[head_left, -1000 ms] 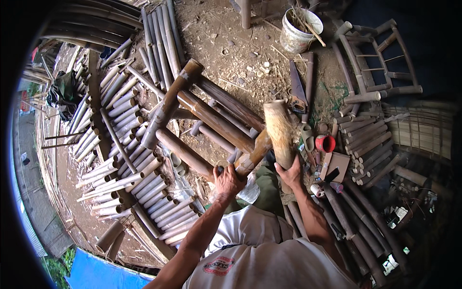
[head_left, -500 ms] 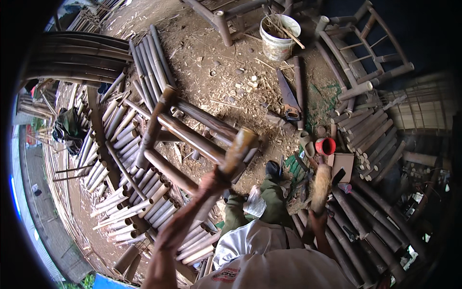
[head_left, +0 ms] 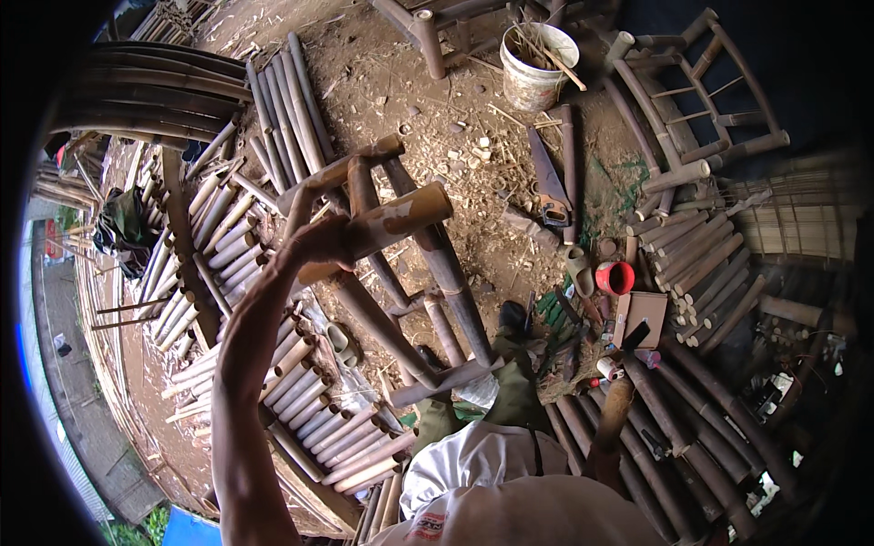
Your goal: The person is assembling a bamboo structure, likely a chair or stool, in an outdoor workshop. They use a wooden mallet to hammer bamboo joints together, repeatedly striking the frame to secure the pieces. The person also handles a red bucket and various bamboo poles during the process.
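Note:
My left hand [head_left: 320, 244] is wrapped round a thick bamboo post of a small bamboo frame [head_left: 453, 289], which looks like part of a chair or stool. The frame is held tilted in front of me, its lower crosspiece beside my legs. Low on the right, my right hand [head_left: 604, 448] is closed round a short, thick wooden mallet [head_left: 617, 405]; its lower part is in shadow. Dark bamboo poles [head_left: 669, 409] lie beneath and beside that hand.
Cut bamboo lengths [head_left: 319, 414] lie stacked at left. Ahead are a handsaw [head_left: 549, 182] and a white bucket [head_left: 539, 68] of sticks. A bamboo chair frame [head_left: 669, 123] stands far right. A red container [head_left: 614, 278] and cardboard box [head_left: 641, 318] sit near more bamboo pieces [head_left: 696, 264].
The bamboo frame has been turned and its lower end swung toward my legs. My left hand has moved up and left with it. The mallet has moved down, closer to my body.

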